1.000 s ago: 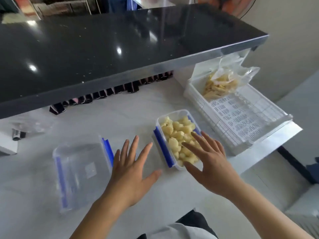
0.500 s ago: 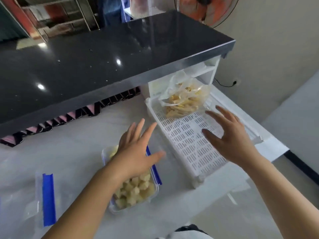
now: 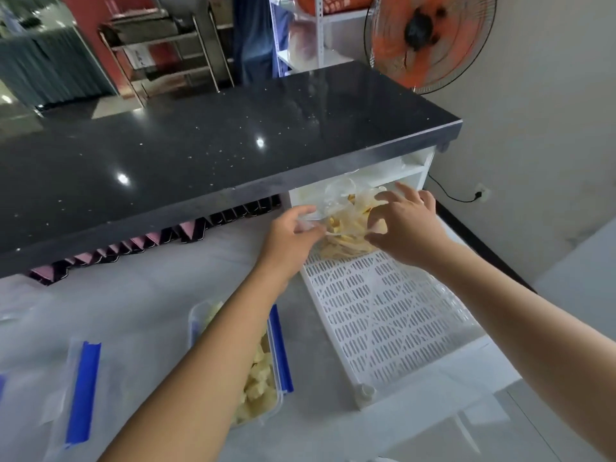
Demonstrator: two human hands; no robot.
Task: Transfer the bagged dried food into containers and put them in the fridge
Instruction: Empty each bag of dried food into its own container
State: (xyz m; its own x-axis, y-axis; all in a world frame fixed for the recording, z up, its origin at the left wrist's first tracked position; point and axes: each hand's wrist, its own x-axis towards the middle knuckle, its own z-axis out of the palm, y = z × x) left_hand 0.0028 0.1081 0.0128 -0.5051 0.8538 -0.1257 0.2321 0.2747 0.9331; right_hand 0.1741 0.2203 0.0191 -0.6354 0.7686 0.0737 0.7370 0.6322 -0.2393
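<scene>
A clear plastic bag of pale yellow dried strips (image 3: 343, 228) lies at the far end of a white slotted tray (image 3: 383, 315). My left hand (image 3: 293, 235) pinches the bag's left edge. My right hand (image 3: 403, 221) grips the bag from the right, fingers curled over its top. A clear container with blue clips (image 3: 263, 371), filled with pale yellow chunks, stands on the white counter under my left forearm. Its clear lid with blue clips (image 3: 80, 391) lies at the lower left.
A black glossy countertop (image 3: 213, 155) overhangs the white work surface (image 3: 140, 308). Dark and pink items line up beneath its edge (image 3: 160, 238). An orange fan (image 3: 430, 38) stands at the back right. A cable runs to a wall socket (image 3: 480, 194).
Both hands left the filled container and reached forward to the bag on the tray, taking hold of it. The view swung right and upward.
</scene>
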